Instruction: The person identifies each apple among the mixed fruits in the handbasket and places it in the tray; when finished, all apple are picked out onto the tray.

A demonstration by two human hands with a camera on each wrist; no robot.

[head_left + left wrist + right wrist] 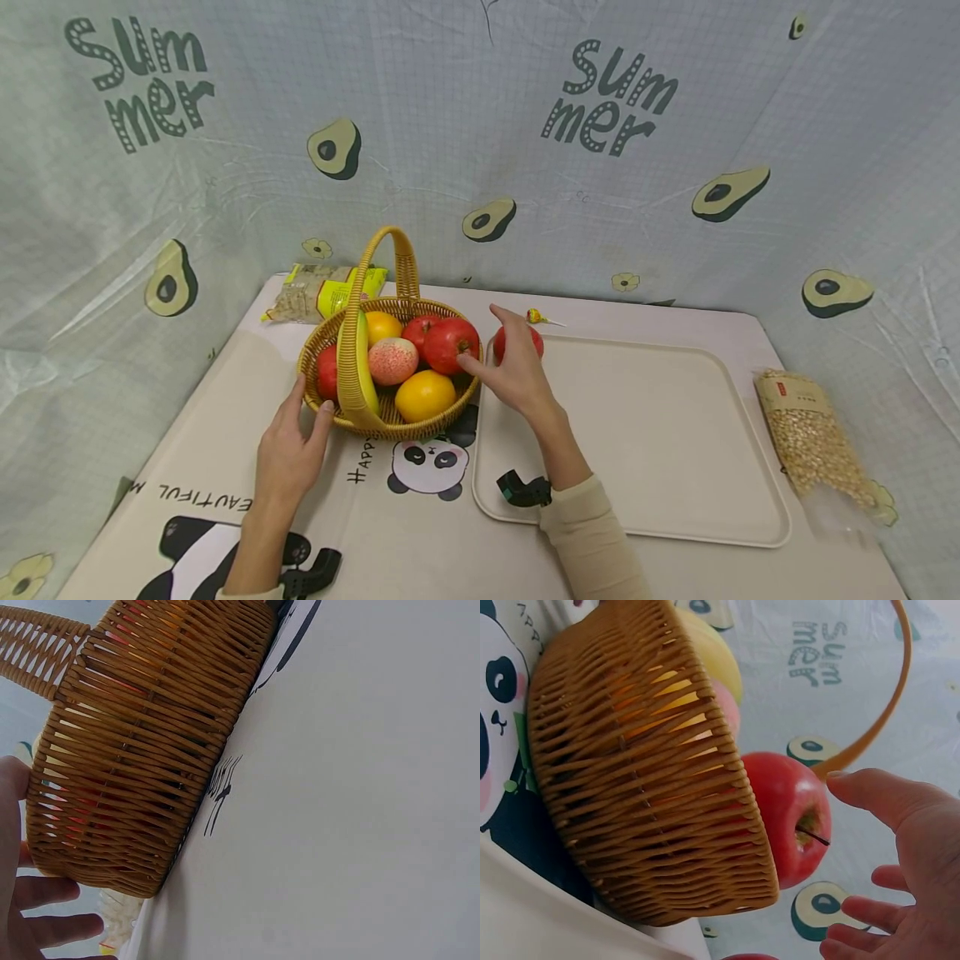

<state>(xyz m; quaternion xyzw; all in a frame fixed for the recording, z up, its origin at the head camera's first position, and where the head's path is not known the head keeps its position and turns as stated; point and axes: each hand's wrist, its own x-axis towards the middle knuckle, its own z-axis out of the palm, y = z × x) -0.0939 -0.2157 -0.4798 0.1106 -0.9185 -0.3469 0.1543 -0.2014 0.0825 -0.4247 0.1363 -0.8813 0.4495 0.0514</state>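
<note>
A wicker basket [412, 431] with a tall handle holds several fruits: a banana [365, 367], a speckled peach [393, 361], a yellow lemon [425, 396], an orange one [382, 327] and red apples. My left hand [291, 458] is at the basket's left side, its thumb at the rim and its fingers extended along the outside. On the right, my right hand [517, 371] has its fingers spread, thumb tip close to the large red apple [795, 817] at the basket's right rim. Partly hidden behind that hand is another red fruit [537, 340], at the tray's corner.
A beige tray [637, 442] lies right of the basket, under my right forearm. Behind it is a lollipop [534, 316]. One bag of grains [813, 433] lies at the right edge, and a yellow-labelled bag [303, 296] at the back left. A printed curtain [420, 108] borders the table.
</note>
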